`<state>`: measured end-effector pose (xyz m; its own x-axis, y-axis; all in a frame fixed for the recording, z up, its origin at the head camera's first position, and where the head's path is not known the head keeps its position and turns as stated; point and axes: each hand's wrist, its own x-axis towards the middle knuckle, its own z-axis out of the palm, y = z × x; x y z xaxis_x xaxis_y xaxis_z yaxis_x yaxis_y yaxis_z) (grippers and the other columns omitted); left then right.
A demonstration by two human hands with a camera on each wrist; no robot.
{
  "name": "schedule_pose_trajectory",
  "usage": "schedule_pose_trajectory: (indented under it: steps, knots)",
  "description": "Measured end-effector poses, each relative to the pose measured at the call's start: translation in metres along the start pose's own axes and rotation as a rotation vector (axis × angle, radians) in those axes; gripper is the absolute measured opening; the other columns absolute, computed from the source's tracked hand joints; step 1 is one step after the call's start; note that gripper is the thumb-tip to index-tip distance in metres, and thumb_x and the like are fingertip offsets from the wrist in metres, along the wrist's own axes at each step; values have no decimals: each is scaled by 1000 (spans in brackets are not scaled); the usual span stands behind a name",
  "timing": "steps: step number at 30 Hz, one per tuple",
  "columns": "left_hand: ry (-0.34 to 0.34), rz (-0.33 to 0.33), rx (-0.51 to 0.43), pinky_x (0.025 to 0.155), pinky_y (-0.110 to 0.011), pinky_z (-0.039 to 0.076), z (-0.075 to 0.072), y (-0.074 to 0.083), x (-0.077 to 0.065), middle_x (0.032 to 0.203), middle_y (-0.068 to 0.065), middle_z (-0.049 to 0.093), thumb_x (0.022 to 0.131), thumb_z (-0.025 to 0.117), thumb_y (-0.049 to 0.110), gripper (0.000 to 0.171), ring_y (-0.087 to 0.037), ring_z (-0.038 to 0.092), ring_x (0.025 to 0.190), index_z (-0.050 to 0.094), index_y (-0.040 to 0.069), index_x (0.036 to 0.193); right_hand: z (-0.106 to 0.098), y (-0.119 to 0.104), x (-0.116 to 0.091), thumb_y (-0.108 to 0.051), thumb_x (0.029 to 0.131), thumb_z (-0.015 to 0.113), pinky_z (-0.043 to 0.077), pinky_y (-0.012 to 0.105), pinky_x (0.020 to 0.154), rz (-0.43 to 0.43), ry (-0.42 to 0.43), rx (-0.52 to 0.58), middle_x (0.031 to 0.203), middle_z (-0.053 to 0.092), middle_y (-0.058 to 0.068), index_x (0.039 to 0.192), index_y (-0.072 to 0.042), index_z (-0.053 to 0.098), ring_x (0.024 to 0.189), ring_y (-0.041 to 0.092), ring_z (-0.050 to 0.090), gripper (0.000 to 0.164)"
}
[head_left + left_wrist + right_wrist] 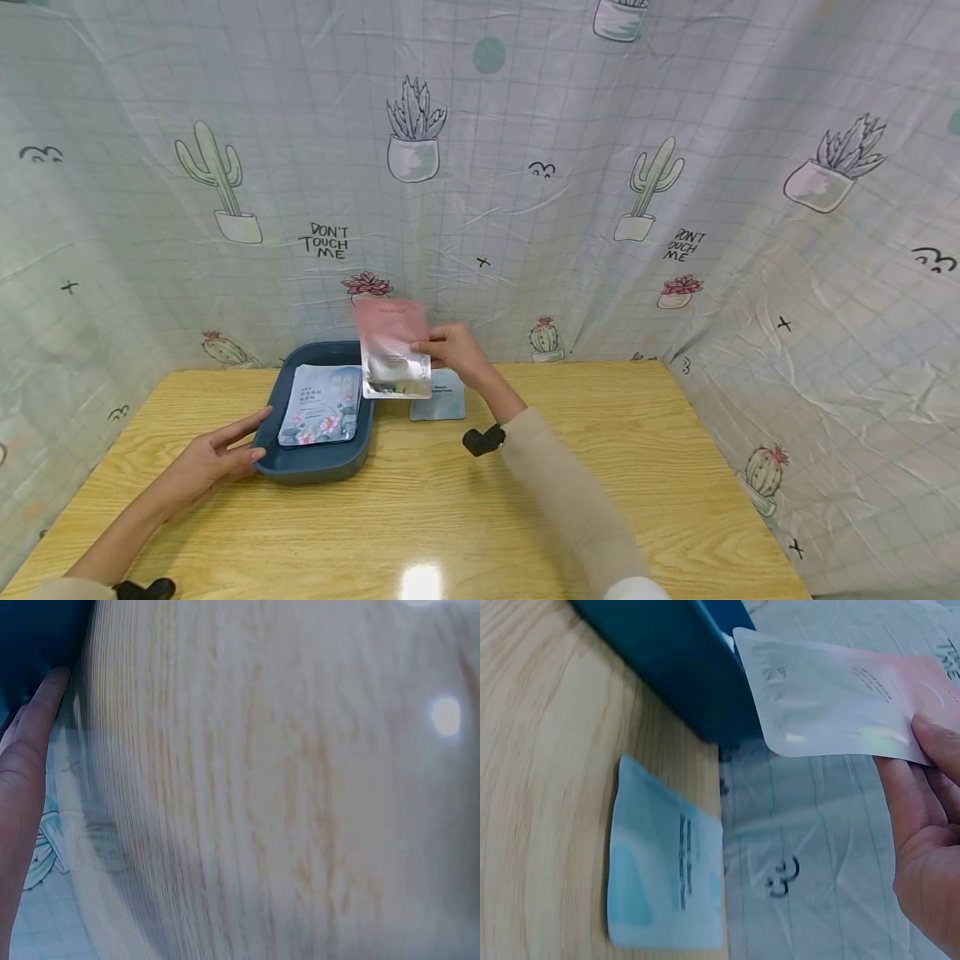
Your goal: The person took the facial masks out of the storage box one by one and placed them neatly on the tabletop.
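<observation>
1. Left of centre in the head view, a pink-and-silver pouch (393, 354) is held by the right hand (459, 357); its pink part is turned to the top and its silver part to the bottom.
2. The pouch is gripped at its right edge in the head view, pinched between the thumb and the other fingers (934, 741), with hardly any gap left beyond the pouch's own thickness.
3. In the head view, the right rim of a blue bin (322, 473) is partly covered by the pouch; whether the two are touching cannot be told.
4. The bin is set on the table (675, 467), in the lower left of the frame, and its left side is touched by the left hand (213, 462). The fingers there are extended, the thumb is parted from the index finger, and nothing is seen to be lifted.
5. Inside the bin, a floral packet (321, 404) is laid flat, printed with pink flowers; whether others are stacked beneath it cannot be told.
6. A light blue packet (438, 406) is seen on the table just right of the bin, its upper left corner hidden by the pouch in the head view.
7. The upper part of the head view is filled by a curtain (487, 183) printed with potted cacti.
</observation>
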<state>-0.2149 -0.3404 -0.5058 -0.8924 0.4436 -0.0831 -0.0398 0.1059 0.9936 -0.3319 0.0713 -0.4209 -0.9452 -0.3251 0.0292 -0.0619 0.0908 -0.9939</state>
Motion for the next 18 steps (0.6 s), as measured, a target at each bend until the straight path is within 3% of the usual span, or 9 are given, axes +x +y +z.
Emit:
schedule_pose_trajectory:
  steps: [5, 12, 15, 18]
  knots:
    - [7, -12, 9, 94, -31, 57, 0, 0, -1, 160, 3, 25, 106, 53, 7, 69, -5, 59, 124, 16, 8, 164, -18, 8, -6, -8, 93, 75, 60, 25, 65, 3, 44, -40, 82, 72, 3, 104, 9, 76, 65, 9, 66, 20]
    - [18, -62, 10, 94, -31, 56, 1, 0, -1, 166, -27, -1, 106, 54, 10, 70, -4, 60, 123, 15, 10, 164, -41, 22, -16, -4, 94, 72, 62, 32, 74, 13, 83, -24, 92, 75, 12, 110, 11, 74, 72, 11, 70, 22]
    - [21, -55, 14, 94, -31, 57, 0, 0, 0, 166, -27, -1, 106, 55, 10, 70, -3, 59, 123, 16, 10, 164, -50, 25, -22, -4, 93, 73, 62, 41, 80, 25, 109, -24, 93, 75, 13, 110, 11, 74, 73, 12, 70, 22]
    - [19, -40, 11, 94, -30, 56, 0, 0, 0, 167, -19, 7, 106, 54, 8, 69, -2, 58, 124, 17, 10, 164, -59, 29, -27, -4, 93, 73, 62, 40, 81, 41, 130, -27, 92, 75, 11, 110, 10, 74, 75, 12, 70, 22]
